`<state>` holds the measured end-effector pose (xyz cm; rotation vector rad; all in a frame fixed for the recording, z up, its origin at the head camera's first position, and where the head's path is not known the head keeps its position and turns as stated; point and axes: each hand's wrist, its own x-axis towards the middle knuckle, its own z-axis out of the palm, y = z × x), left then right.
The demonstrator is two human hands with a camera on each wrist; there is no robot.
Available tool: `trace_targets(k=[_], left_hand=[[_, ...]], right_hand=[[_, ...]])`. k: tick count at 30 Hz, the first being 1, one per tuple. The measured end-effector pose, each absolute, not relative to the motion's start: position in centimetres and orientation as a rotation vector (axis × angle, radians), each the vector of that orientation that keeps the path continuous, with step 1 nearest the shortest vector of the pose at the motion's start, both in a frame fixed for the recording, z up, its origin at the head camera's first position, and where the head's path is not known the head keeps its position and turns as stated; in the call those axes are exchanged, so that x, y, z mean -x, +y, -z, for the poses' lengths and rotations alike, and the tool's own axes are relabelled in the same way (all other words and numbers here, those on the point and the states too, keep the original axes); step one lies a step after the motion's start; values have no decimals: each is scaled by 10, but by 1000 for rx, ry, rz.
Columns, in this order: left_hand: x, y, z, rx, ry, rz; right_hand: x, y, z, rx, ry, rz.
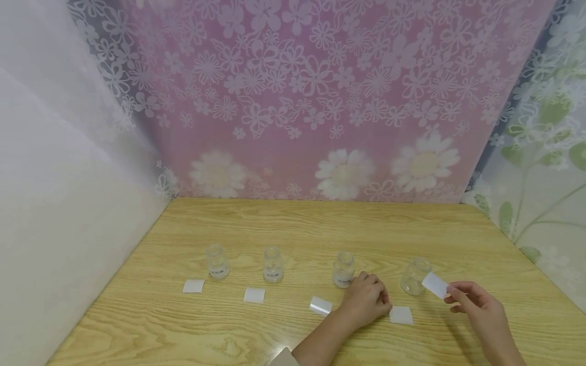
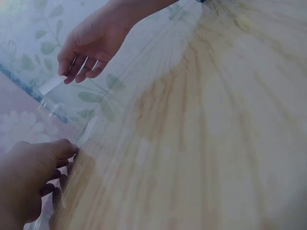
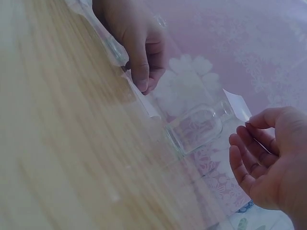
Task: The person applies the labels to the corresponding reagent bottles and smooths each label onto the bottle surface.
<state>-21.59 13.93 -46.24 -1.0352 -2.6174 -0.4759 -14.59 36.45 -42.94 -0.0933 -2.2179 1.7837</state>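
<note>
My right hand (image 1: 482, 315) pinches a white label (image 1: 435, 285) between thumb and fingertips, in front of the rim of the rightmost glass bottle (image 1: 412, 280). This bottle shows no printed label. With curled fingers, my left hand (image 1: 366, 300) pinches the left edge of a small white paper piece (image 1: 401, 315) low at the table surface. In the right wrist view that paper (image 3: 146, 103) lies under the left thumb tip. Just behind the left hand stands another glass bottle (image 1: 343, 269), with a printed label low on its side.
Two more labelled glass bottles, one far left (image 1: 217, 262) and another beside it (image 1: 273, 265), stand upright. White paper pieces lie in front: a left one (image 1: 194, 285), a middle one (image 1: 254, 295) and a shiny one (image 1: 320, 305) by the left forearm. A floral curtain (image 1: 293, 101) backs the wooden table (image 1: 297, 223).
</note>
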Motion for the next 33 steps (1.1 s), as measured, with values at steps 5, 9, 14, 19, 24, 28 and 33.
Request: trace_targets(k=[5,9,14,19,24,28,33], left_hand=[[218,140,464,1025,-2604,498],[219,141,464,1025,-2523,621],[216,144,457,1150,-2243,880],[207,150,450,1285,-2055,891],[197,155,451,1311,-2198,750],[195,156,453,1344,-2319,753],[195,156,455,1351,-2445,954]], right_hand=[[147,364,430,91,-2207,-1814],[148,361,430,70,-2212,-1809],[150,358,432,94,-2313,-1680],[149,356,432,115,-2475,-1526],[149,353,431,66,-2536,-1513],[147,351,432,-60,-2570,-1479],[145,349,434,-226,-2586,-1414]])
